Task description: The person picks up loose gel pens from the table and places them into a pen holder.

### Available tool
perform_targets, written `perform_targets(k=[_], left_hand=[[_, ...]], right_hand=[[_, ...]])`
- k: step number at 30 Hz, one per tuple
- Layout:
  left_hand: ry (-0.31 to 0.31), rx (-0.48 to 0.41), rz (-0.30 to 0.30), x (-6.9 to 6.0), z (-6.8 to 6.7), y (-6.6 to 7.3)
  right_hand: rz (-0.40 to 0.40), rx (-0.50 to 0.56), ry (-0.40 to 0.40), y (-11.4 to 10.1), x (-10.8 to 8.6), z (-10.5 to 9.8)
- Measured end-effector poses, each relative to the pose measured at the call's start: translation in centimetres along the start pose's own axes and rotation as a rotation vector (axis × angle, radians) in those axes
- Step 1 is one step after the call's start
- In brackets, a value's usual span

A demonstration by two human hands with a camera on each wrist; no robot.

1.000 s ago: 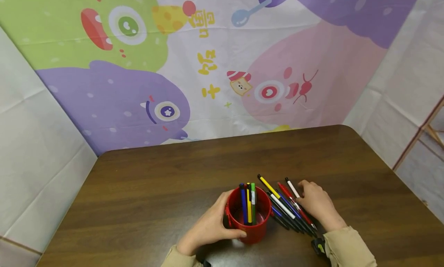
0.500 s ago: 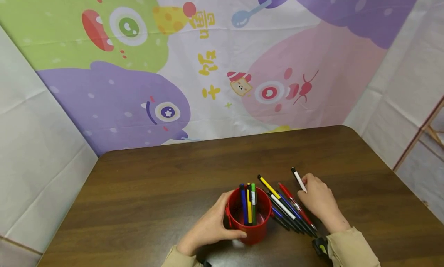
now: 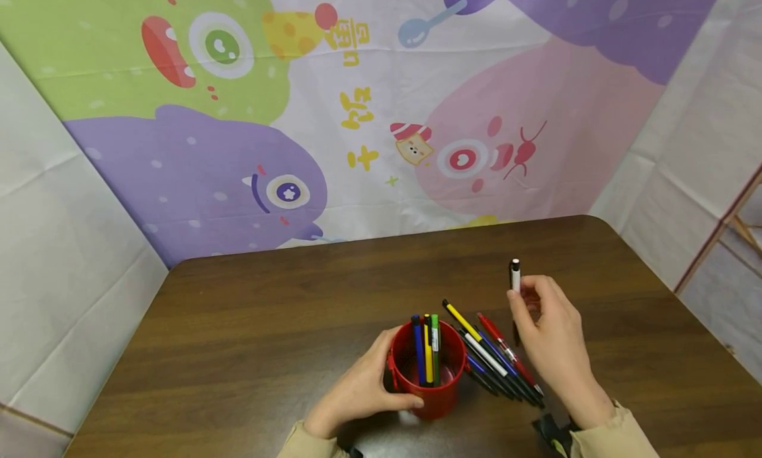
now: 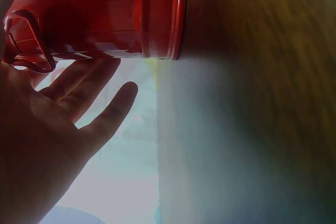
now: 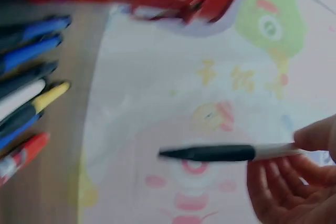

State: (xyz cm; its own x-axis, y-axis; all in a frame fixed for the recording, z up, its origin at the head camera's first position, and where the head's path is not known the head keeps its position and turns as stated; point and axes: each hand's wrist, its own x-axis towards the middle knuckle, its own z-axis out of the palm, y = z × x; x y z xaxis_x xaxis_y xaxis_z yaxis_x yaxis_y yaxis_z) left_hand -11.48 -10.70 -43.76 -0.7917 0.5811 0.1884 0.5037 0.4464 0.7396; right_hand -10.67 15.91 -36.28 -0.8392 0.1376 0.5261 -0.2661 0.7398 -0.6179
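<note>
White pen (image 5: 226,153), upright, tip down: your right hand (image 3: 555,331) is pinching it. Red bucket (image 3: 436,402), leftward: your left hand (image 3: 360,390) is gripping it.

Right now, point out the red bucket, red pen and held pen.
Red bucket (image 3: 440,400): head view, outer wall.
Red pen (image 3: 510,354): head view, mid-barrel.
Held pen (image 5: 227,153): right wrist view, black section.

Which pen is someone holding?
The black-and-white pen in the right hand; other pens lie on the table or stand in the red bucket.
</note>
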Motion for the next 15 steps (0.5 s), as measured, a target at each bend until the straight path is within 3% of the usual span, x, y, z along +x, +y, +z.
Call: perform_targets(k=[5, 9, 12, 15], left_hand=[[0.003, 0.001, 0.004, 0.0, 0.0, 0.0], [0.0, -0.015, -0.015, 0.0, 0.0, 0.0], [0.0, -0.01, -0.016, 0.0, 0.0, 0.1], [0.001, -0.001, -0.009, 0.0, 0.0, 0.1]], right_hand=[[-0.131, 0.244, 0.072, -1.8, -0.5, -0.6], [-0.253, 0.431, 0.071, -2.7, -0.9, -0.5], [-0.296, 0.489, 0.036, -3.1, -1.2, 0.0], [-0.289, 0.448, 0.004, -3.3, -1.6, 0.7]])
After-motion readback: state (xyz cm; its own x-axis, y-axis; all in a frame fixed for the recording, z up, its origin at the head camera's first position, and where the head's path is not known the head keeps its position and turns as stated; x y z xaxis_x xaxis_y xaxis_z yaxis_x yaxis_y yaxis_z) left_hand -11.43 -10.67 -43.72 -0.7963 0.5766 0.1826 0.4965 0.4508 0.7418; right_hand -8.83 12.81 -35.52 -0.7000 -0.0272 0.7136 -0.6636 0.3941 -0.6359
